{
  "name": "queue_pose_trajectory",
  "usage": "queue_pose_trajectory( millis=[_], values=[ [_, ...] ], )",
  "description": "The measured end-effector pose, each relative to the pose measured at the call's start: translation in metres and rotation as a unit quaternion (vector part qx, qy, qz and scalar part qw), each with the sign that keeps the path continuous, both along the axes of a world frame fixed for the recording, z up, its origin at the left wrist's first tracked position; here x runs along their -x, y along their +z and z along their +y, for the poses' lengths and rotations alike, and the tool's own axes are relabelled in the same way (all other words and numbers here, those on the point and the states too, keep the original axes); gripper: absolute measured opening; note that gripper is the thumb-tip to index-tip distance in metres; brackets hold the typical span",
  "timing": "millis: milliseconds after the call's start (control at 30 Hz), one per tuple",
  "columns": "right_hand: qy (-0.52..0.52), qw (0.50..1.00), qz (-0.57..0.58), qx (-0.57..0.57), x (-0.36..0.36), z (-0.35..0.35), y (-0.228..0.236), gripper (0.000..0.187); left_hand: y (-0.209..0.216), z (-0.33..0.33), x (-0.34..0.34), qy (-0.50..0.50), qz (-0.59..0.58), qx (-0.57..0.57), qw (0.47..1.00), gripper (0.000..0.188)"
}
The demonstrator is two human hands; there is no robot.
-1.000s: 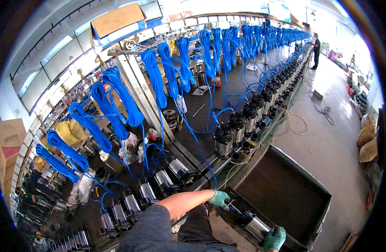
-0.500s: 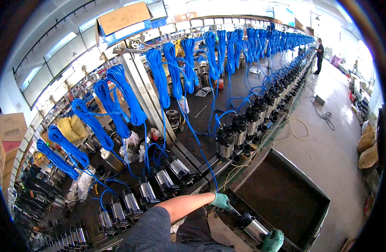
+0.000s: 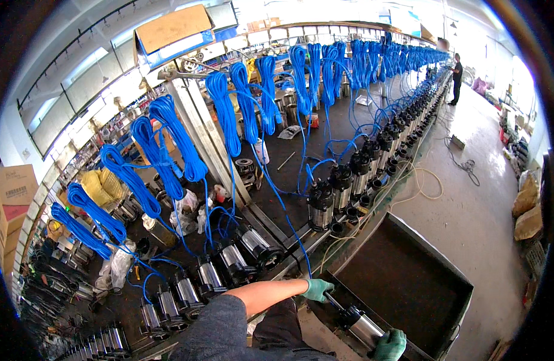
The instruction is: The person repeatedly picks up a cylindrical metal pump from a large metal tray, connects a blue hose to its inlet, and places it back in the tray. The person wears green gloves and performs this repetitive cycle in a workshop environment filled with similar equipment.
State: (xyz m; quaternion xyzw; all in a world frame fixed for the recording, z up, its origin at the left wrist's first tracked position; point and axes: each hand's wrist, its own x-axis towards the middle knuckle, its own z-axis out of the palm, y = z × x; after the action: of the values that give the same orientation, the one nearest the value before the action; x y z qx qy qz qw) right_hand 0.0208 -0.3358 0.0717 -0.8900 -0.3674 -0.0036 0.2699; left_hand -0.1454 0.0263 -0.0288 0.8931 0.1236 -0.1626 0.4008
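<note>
A submersible pump with a steel cylinder and black end lies tilted over the edge of a dark metal tray, low in the view. My left hand, in a green glove, is closed around a slim metal rod that runs to the pump's black end. A blue cable comes down to that same hand; whether it is held too, I cannot tell. At the cylinder's other end, my right hand, also gloved in green, has its fingers curled over the pump.
The dark tray extends right of the pump. Upright pumps line the bench into the distance; others lie left of my arm. Blue cable coils hang overhead. Hoses cross the floor. A person stands far right.
The whole view has shifted slightly. Both hands keep their places on the rod and the pump, and the left wrist has turned a little.
</note>
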Motion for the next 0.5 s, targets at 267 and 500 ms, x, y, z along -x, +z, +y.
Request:
queue_pose_trajectory(
  millis=[267, 500],
  values=[
    [-0.02, 0.999, 0.024, 0.005, -0.001, 0.003, -0.016, 0.011, 0.046, -0.011, -0.009, -0.061, 0.031, -0.203, 0.977, 0.029],
    [-0.018, 1.0, 0.01, -0.006, -0.007, -0.001, -0.033, 0.009, 0.02, -0.026, 0.007, 0.052, -0.012, -0.168, 0.984, 0.03]
  ],
)
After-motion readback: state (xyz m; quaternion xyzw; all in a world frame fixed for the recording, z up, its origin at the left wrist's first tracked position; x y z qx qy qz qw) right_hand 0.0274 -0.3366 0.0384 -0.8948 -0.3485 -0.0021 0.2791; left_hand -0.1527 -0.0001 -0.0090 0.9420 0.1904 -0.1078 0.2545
